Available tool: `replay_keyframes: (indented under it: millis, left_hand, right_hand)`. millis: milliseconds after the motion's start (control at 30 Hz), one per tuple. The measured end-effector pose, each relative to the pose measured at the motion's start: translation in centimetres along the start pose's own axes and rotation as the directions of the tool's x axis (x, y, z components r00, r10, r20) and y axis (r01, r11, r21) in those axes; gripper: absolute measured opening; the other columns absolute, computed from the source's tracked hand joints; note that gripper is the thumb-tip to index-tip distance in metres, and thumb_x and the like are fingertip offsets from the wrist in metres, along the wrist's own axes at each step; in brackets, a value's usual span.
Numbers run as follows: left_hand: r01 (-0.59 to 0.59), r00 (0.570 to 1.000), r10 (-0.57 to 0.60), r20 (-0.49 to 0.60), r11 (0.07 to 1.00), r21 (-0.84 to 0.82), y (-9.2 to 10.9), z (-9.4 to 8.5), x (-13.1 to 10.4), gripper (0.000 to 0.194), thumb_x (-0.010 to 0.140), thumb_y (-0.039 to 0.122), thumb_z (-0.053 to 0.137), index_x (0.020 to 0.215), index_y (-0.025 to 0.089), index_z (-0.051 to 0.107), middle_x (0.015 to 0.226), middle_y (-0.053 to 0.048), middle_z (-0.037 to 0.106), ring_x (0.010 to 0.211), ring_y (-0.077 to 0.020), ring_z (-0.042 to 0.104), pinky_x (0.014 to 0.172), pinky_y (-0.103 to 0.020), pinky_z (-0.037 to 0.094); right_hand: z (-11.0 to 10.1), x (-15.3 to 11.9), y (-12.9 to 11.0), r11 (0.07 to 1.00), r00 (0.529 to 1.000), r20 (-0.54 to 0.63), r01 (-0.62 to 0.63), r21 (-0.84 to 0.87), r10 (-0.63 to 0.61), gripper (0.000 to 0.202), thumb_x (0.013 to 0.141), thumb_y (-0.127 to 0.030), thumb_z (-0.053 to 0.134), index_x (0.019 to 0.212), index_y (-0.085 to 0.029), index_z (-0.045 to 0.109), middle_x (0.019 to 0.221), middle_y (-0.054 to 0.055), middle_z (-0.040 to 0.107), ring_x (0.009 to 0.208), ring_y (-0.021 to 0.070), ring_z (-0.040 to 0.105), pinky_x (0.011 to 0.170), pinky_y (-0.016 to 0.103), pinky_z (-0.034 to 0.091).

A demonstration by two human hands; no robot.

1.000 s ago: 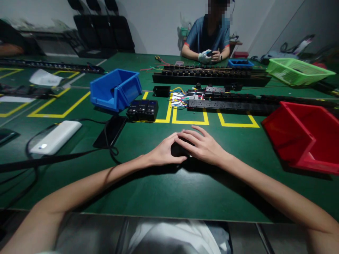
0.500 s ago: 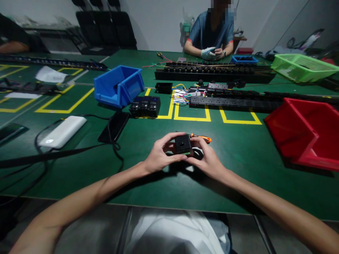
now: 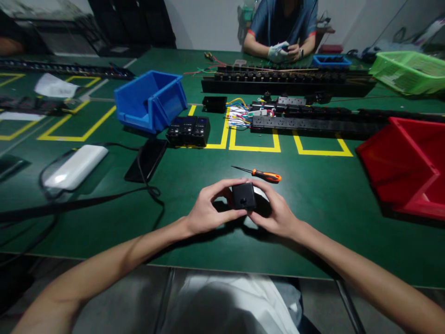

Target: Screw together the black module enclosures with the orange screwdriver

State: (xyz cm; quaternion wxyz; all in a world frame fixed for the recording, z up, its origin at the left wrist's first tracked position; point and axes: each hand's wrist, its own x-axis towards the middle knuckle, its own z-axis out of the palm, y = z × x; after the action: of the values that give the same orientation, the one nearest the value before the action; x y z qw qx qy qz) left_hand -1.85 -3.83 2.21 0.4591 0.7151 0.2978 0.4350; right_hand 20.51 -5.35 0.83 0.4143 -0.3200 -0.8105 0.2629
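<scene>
Between my two hands is a small black square module (image 3: pixel 244 195) with a little knob on the face turned up to me. My left hand (image 3: pixel 213 208) grips its left side, thumb at the near edge and fingers at the far edge. My right hand (image 3: pixel 274 208) closes on it from the right in the same way. Just beyond my fingers lies a screwdriver (image 3: pixel 267 176) with an orange and black handle, its thin shaft pointing left. Farther off, several similar black modules (image 3: pixel 188 131) stand side by side on the green table (image 3: pixel 313 195).
A blue bin (image 3: pixel 139 109) stands at left, a red bin (image 3: pixel 406 171) at right. Long black socket strips (image 3: pixel 313 124) with loose wires lie across the middle. A phone (image 3: pixel 146 160), a white power bank (image 3: pixel 77 167) and cables are at left. A co-worker (image 3: pixel 281 32) sits opposite.
The module has tilted in my hands, so its green lower edge no longer shows. The screwdriver is now in full view. The whole scene has shifted as my head moved.
</scene>
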Motion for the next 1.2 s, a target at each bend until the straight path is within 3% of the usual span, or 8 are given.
replay_keyframes:
  millis: [67,233,567,667,800,900,1000,1200]
  left_hand:
    - [-0.056,0.998,0.057,-0.002,0.997,0.045,0.1,0.0,-0.2,0.063,0.072,0.022,0.085,0.131,0.022,0.061,0.123,-0.010,0.070,0.097,-0.0191,0.070,0.081,-0.026,0.059]
    - [-0.112,0.994,0.110,0.025,0.987,0.113,0.7,0.1,-0.4,0.060,0.074,0.021,0.083,0.130,0.021,0.061,0.121,-0.012,0.069,0.110,-0.0230,0.067,0.094,-0.034,0.056]
    - [-0.153,0.988,0.151,0.027,0.982,0.112,1.2,-0.1,-0.3,0.056,0.074,0.020,0.083,0.126,0.019,0.061,0.116,-0.011,0.071,0.099,-0.0194,0.069,0.078,-0.025,0.057]
    - [-0.142,0.990,0.139,0.039,0.985,0.098,1.2,-0.1,-0.3,0.055,0.075,0.022,0.083,0.126,0.019,0.062,0.115,-0.011,0.071,0.097,-0.0193,0.070,0.076,-0.025,0.058]
    - [-0.082,0.995,0.079,0.058,0.995,0.061,0.8,0.1,-0.7,0.061,0.075,0.026,0.083,0.131,0.021,0.060,0.122,-0.010,0.071,0.107,-0.0216,0.069,0.090,-0.030,0.056]
    - [0.020,0.998,-0.021,0.061,1.000,0.017,0.2,0.1,-0.8,0.063,0.077,0.033,0.082,0.134,0.021,0.059,0.122,-0.011,0.070,0.107,-0.0231,0.069,0.091,-0.032,0.056]
    - [0.083,0.995,-0.082,0.055,0.996,-0.023,-0.4,-0.1,-0.8,0.062,0.079,0.038,0.080,0.135,0.022,0.059,0.120,-0.010,0.070,0.104,-0.0234,0.070,0.087,-0.031,0.057]
    - [0.037,0.993,-0.028,0.111,0.996,-0.078,-1.0,-0.5,-0.7,0.078,0.073,0.032,0.085,0.143,0.026,0.050,0.128,-0.010,0.066,0.111,-0.0244,0.067,0.095,-0.033,0.054]
  right_hand:
    - [-0.3,0.0,-0.2,0.997,0.999,0.002,0.053,0.050,-0.053,0.071,0.088,-0.027,0.067,0.151,-0.021,0.035,0.148,0.017,0.051,0.135,0.0297,0.052,0.112,0.050,0.044]
    - [-0.2,-0.2,-0.7,0.995,0.998,-0.056,0.042,0.091,-0.037,0.072,0.087,-0.029,0.074,0.151,-0.025,0.042,0.143,0.013,0.057,0.132,0.0274,0.055,0.112,0.044,0.044]
    - [0.0,-0.2,-1.3,0.967,0.993,-0.054,-0.087,0.240,0.102,0.064,0.083,-0.023,0.078,0.142,-0.031,0.052,0.135,0.008,0.061,0.127,0.0242,0.057,0.110,0.041,0.046]
    - [-0.3,-0.2,-1.5,0.962,0.989,-0.058,-0.117,0.245,0.135,0.062,0.080,-0.027,0.082,0.137,-0.032,0.056,0.128,0.005,0.065,0.121,0.0219,0.061,0.105,0.036,0.048]
    - [-0.5,-0.1,-1.5,0.935,0.975,-0.079,-0.175,0.309,0.208,0.055,0.073,-0.037,0.087,0.123,-0.032,0.065,0.111,0.001,0.072,0.102,0.0182,0.069,0.093,0.030,0.055]
    - [-0.7,-0.1,-1.1,0.916,0.973,-0.055,-0.191,0.353,0.225,0.047,0.080,-0.039,0.081,0.124,-0.032,0.066,0.111,0.001,0.073,0.100,0.0174,0.070,0.089,0.028,0.057]
    - [-0.9,-0.1,-0.9,0.959,0.987,-0.030,-0.144,0.244,0.155,0.052,0.085,-0.030,0.077,0.134,-0.030,0.060,0.120,0.004,0.071,0.106,0.0193,0.070,0.092,0.032,0.057]
    - [-1.2,-0.4,-1.3,0.999,0.996,-0.078,-0.036,0.012,0.037,0.059,0.082,-0.021,0.075,0.138,-0.022,0.056,0.121,0.010,0.070,0.104,0.0232,0.069,0.088,0.036,0.060]
